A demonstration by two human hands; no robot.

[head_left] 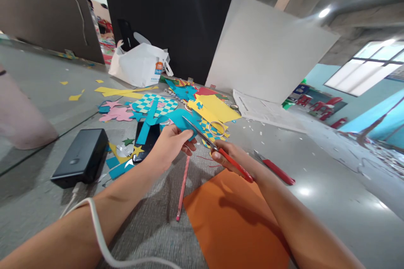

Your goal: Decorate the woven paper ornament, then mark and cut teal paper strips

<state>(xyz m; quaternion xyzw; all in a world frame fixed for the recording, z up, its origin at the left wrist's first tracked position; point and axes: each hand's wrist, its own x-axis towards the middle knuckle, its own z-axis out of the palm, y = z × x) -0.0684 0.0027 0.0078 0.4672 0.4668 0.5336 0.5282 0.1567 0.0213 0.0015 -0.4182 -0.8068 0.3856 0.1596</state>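
My left hand is closed on a teal paper piece, held up over the table. My right hand grips red-handled scissors; the blades point up-left into the teal paper beside my left fingers. Under my right forearm lies an orange paper sheet. A pink pencil rests on the table between my arms.
Paper cut-outs are scattered behind the hands: yellow sheet, checkered weave, pink shapes. A black power bank with white cable sits left, a phone near it. A red utility knife lies right. White bag at back.
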